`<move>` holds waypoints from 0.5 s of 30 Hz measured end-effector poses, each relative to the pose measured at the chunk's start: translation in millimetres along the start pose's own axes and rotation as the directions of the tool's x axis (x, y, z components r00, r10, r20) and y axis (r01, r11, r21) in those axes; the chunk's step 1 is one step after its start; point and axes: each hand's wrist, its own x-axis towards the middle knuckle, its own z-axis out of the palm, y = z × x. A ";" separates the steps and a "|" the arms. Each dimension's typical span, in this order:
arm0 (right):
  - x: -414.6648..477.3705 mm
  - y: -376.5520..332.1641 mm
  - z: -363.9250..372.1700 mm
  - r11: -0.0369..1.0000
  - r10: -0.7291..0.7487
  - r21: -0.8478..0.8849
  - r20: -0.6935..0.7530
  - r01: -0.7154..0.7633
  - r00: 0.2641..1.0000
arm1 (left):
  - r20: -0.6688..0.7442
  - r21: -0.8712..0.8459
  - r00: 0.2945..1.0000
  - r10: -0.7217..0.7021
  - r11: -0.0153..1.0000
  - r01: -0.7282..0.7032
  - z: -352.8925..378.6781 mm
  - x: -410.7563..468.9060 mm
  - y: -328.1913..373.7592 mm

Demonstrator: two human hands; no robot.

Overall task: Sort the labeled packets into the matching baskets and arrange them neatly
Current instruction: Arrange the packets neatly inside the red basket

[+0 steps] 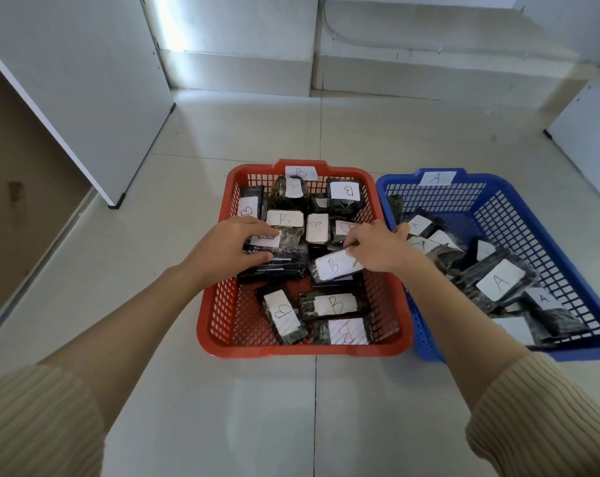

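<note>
The blue basket (491, 187) runs off the right edge, the left hand (229, 241) covers most of one packet's label (266, 239), and both sleeves are cropped below.

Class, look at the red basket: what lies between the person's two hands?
In the head view, between the left hand and the right hand lie dark packets in the red basket, including one with a white label turned sideways.

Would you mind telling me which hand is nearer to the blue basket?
Right. The right hand is at the red basket's right wall, beside the blue basket; the left hand is over the red basket's left half, farther away.
</note>
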 end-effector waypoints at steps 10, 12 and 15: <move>-14.2 -3.3 20.1 0.944 -0.255 -0.254 -0.158 0.210 0.954 | -0.030 0.001 0.999 0.009 1.000 -0.009 4.4 -1.1 -3.4; -14.2 -3.7 24.5 0.903 -0.317 -0.332 -0.088 0.273 0.944 | -0.035 0.000 0.999 0.008 1.000 -0.008 4.7 -1.2 -3.8; -14.2 -2.4 33.2 0.869 -0.367 -0.399 -0.123 0.293 0.922 | -0.029 -0.001 1.000 0.008 1.000 -0.008 4.7 -1.2 -3.8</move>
